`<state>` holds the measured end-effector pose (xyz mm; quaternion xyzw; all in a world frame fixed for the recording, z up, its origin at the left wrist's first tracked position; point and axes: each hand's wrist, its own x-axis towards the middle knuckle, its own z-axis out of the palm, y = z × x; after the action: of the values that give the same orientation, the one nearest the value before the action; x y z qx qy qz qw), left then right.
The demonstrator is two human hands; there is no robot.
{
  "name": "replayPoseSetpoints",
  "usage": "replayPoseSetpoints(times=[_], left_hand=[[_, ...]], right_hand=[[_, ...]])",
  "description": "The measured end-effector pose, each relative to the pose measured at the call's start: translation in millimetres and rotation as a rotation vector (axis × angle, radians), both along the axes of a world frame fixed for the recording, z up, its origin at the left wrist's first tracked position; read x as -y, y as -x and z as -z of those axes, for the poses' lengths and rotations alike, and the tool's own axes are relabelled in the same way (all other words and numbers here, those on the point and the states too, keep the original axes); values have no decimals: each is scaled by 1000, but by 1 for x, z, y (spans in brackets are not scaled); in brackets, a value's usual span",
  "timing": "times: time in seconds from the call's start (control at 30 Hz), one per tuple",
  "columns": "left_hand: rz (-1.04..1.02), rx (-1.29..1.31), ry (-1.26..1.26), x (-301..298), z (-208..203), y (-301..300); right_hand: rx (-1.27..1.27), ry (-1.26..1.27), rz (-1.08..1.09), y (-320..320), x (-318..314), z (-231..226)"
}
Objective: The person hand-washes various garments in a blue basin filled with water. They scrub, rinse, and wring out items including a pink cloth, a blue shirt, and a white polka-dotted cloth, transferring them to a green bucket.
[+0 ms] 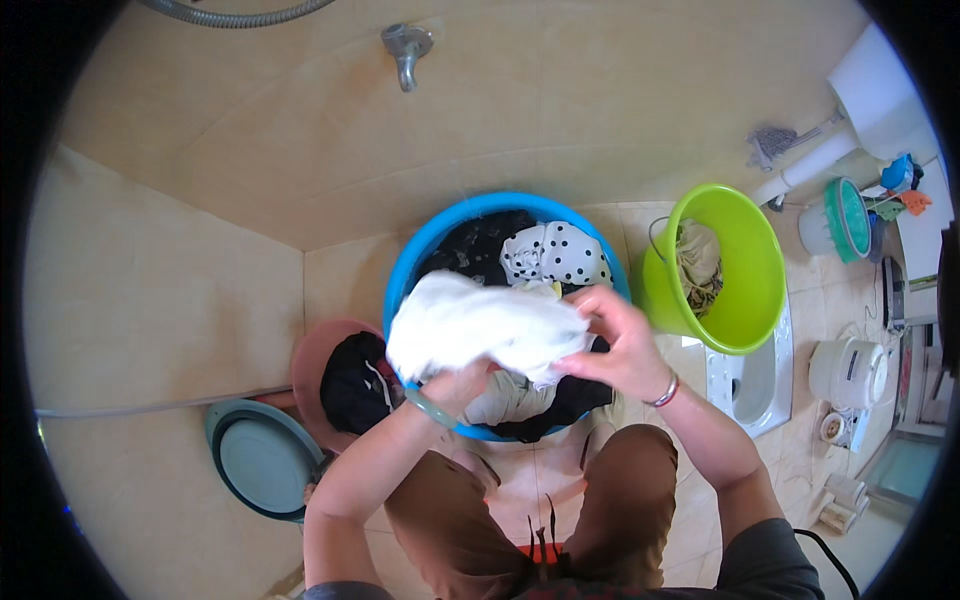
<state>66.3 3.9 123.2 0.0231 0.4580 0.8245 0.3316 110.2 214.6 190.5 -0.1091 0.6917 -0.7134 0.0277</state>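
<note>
A white cloth garment [480,325], bunched and a little blurred, is held up over a large blue basin [400,270]. My right hand [620,345] pinches its right end between thumb and fingers. Beneath the cloth my left hand [460,388] grips it from below, its fingers mostly hidden by the fabric. Inside the basin lie dark wet clothes [470,245], a white cloth with black dots [558,253] and a pale grey piece [510,400]. A jade-coloured bangle [430,408] circles my left wrist.
To the right stands a lime-green bucket [755,270] with clothes inside, beside a white squat toilet [775,380]. A pink basin [310,385] with dark clothes and a grey-green basin [262,465] are at the left. A metal tap [407,55] juts from the tiled wall.
</note>
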Motion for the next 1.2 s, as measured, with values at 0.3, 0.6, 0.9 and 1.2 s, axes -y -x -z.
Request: replayPoseSetpoints(times=[0.3,0.6,0.9,1.2], left_hand=[[37,-120,314,-40,-88,-14],[-59,-119,-70,-93,-137,6],[-137,-1130,702,-201,-131,22],[418,-167,292,-277,-36,15]], right_hand=[[239,331,218,-10,-36,-18],[167,603,570,-37,-92,-55],[-239,-50,1136,-44,-180,-78],[-80,-249,1254,-59,-252,14]])
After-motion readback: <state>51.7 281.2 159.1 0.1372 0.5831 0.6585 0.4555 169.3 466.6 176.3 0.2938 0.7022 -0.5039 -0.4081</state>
